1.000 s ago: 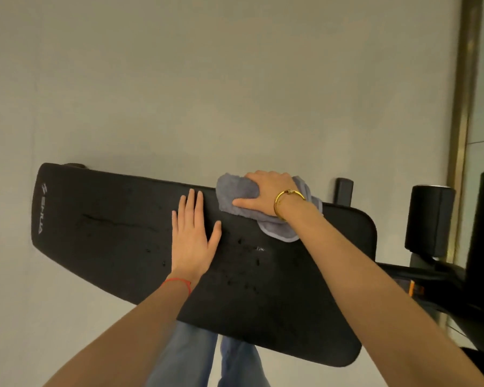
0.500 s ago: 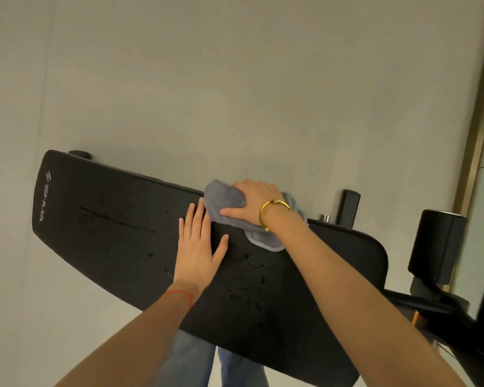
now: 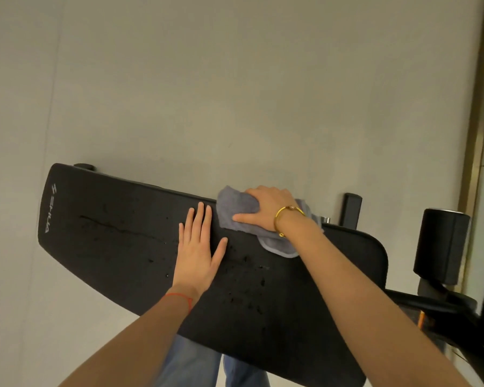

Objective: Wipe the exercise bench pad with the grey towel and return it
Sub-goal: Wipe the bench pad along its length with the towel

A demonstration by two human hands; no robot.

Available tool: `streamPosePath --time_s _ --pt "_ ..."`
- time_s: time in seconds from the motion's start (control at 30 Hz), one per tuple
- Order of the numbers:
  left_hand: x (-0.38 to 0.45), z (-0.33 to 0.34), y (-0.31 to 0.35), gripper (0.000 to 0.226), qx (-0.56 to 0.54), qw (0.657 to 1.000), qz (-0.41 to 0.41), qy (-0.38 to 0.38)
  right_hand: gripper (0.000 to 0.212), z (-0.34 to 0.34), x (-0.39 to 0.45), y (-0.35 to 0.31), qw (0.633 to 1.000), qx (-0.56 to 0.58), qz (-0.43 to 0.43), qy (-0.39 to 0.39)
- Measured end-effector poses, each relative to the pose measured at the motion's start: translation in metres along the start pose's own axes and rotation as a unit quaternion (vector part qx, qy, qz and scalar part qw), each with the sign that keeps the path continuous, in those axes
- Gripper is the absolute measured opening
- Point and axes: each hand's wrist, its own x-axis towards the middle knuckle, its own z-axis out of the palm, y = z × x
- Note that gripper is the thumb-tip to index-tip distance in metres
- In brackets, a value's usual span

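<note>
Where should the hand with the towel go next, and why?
Probably toward the person, down across the pad. The right hand presses the grey towel at the pad's far edge, and the wet drops lie nearer. The left hand rests flat beside it.

A pale wall [image 3: 235, 93] fills the background. At right stand a black foam roller [image 3: 442, 247] (upright, on a dark frame [image 3: 419, 301]) and a brass-coloured strip [image 3: 478, 135]. Blue jeans [image 3: 190, 364] show below.
</note>
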Motion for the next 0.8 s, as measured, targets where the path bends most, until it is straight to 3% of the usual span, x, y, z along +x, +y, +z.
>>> streamPosePath --time_s 0.13,0.27,0.4,0.5,0.7,0.8 --pt "0.0 0.001 0.0 0.07 0.002 1.0 0.001 0.003 0.065 0.003 -0.004 -0.002 1.0 0.023 -0.006 0.012" --pt "-0.002 0.002 0.001 0.071 0.04 0.999 -0.004 0.004 0.069 0.008 -0.073 0.056 0.994 0.002 -0.021 0.11" --pt "-0.001 0.002 0.011 0.072 0.059 0.998 0.013 0.006 0.082 0.007 -0.129 0.109 0.989 -0.009 0.043 0.144" --pt "-0.001 0.006 0.022 0.073 0.054 0.998 0.024 0.012 0.078 0.005 -0.126 0.102 0.986 -0.038 0.072 0.146" --pt "0.001 0.009 0.023 0.074 0.051 0.998 0.022 0.016 0.066 0.0 -0.062 0.039 0.996 -0.041 0.025 0.072" --pt "0.001 0.004 0.018 0.071 0.061 0.998 0.03 0.006 0.067 -0.001 -0.066 0.047 0.997 -0.018 0.005 0.071"
